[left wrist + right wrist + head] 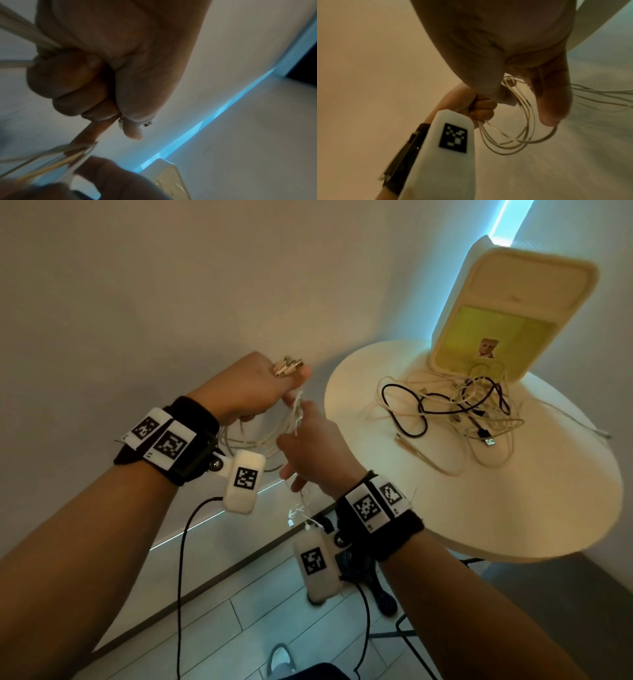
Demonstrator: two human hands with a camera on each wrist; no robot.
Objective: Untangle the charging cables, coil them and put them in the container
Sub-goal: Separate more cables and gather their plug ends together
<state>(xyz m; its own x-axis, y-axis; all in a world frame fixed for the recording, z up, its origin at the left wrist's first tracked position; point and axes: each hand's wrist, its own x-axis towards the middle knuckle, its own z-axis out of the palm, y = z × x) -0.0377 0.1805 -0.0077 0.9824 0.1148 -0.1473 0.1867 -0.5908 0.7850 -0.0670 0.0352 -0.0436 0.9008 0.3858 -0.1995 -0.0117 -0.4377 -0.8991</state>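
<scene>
The left hand (pixel 246 385) is clenched around a bundle of white cable coils (pixel 253 436), held up in the air to the left of the desk. A cluster of plug ends (pixel 289 366) sticks out above its thumb and forefinger, and the loops hang down below the fist; in the right wrist view these loops (pixel 508 136) droop in several rounds under the curled fingers. The right hand (pixel 315 453) sits just below and beside the left one, its grip pinching the same white strands (pixel 298 409) between thumb and fingertips, with a short loose end (pixel 301 508) dangling beneath its wrist. In the left wrist view the strands (pixel 51 162) run taut from the left forefinger down to the right hand's fingers, though blur hides the exact contact.

On the round white desk (pixel 513 508) lies a tangle of cables (pixel 472 412), white ones and black ones knotted together, with a black USB plug (pixel 488 441) at its near edge. The pile lies just in front of, and partly touching, the cream container (pixel 534 302) with a yellow-green interior, which stands tilted on the desk's far side. A small picture sticker (pixel 485 348) sits on that yellow-green panel; its detail is too small to tell.

The walls are plain, a strip of cyan light (pixel 507 220) runs up the corner, and the floor (pixel 260 604) is pale tile. Both wrists carry black bands with black-and-white square markers (pixel 169 445); no legible words appear.
</scene>
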